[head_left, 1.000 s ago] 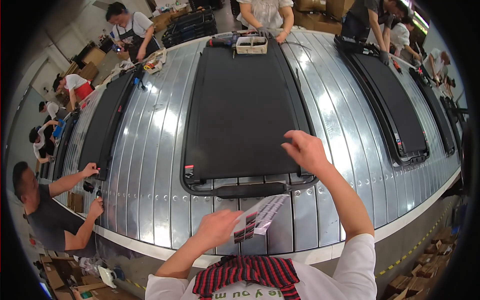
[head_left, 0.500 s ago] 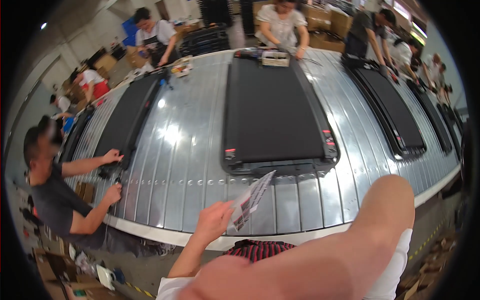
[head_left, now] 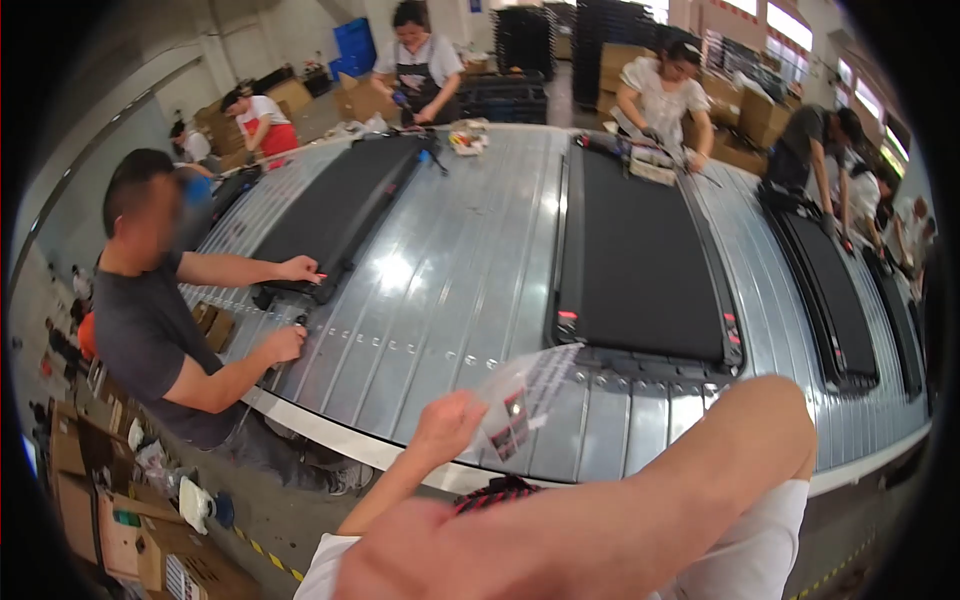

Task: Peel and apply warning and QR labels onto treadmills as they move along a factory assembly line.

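- We locate the right hand (head_left: 400,555) closest to the camera, across the front of the body; it is blurred, and we cannot tell whether its fingers are spread or pressed together.
- Beyond it, we see part of a red-and-black striped apron (head_left: 492,493) at the near edge of the table (head_left: 430,290).
- We hold the left hand (head_left: 450,425) above this edge, its fingers closed, pinching the left side of the label sheet (head_left: 513,422).
- We note that the label sheet is tilted and raised above the table; it is partly clear, carries red-and-black labels, and points toward the near end of the central panel (head_left: 640,250).
- To the left, we observe a co-worker in a dark shirt (head_left: 150,330), both hands at the near end of the left panel (head_left: 340,200).
- We find the central panel lying flat on the metal slats, with red tags at its near corners.
- To the right, we identify a black right panel (head_left: 825,285).
- At the far end of the central panel, we see a parts tray (head_left: 652,165) and a co-worker in a white top (head_left: 665,100).
- Farther back, we note blue bins (head_left: 354,45) and dark stacks (head_left: 525,42).
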Motion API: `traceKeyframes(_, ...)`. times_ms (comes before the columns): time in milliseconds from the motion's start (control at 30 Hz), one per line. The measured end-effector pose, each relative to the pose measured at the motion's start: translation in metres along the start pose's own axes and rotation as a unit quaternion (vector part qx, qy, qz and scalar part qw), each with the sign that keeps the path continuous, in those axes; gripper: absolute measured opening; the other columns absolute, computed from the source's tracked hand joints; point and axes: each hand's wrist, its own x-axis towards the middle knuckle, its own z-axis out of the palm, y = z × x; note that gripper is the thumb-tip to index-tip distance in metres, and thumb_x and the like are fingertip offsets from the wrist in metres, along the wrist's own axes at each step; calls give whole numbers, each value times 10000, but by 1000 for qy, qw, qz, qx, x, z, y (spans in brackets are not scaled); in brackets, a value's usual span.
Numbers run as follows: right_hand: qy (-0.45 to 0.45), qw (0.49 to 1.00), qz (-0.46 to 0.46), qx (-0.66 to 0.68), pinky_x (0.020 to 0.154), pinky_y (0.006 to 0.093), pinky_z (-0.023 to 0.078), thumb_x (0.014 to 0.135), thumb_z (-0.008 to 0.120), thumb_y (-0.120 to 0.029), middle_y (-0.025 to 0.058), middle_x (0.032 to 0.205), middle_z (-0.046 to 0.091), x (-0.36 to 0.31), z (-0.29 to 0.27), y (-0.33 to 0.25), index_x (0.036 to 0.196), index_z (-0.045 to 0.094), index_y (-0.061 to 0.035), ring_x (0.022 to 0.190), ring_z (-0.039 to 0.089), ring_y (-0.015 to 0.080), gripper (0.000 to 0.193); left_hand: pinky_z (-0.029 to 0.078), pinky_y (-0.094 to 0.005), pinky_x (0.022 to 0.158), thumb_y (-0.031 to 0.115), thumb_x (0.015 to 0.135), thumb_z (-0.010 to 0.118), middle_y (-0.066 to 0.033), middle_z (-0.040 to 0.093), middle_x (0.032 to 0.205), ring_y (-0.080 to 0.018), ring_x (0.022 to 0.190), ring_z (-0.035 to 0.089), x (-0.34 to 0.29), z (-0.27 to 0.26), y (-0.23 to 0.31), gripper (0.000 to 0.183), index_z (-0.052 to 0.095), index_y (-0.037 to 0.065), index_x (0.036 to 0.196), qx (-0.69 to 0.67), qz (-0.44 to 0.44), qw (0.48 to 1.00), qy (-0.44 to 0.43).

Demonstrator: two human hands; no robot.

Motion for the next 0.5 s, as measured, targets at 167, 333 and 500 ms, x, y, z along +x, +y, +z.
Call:
traceKeyframes(167,-70,974,216,17,439,281,387,634,696,-118,28,646,501,-37,47,35,922,582,-70,510,487,179,313,424,-413,565,264,825,519,-131,552,742,-340,679,538,-18,-2,-37,205,556,64,794,21,36,999,-21)
traceKeyframes(333,-101,901,421,-22,684,338,465,617,735,-180,91,943,568,-109,67,31,1017,558,-65,837,554,256,453,407,-419,508,281,812,560,-162,514,630,-369,581,508,-16,-15,-40,284,483,41,681,-36,52,998,0)
traceKeyframes(500,-103,837,535,-37,822,363,416,532,793,-197,137,1081,515,-133,75,20,1063,523,-51,1001,492,302,613,400,-399,512,259,837,521,-119,498,654,-319,595,512,-1,-7,-46,248,516,49,706,-32,184,982,-9)
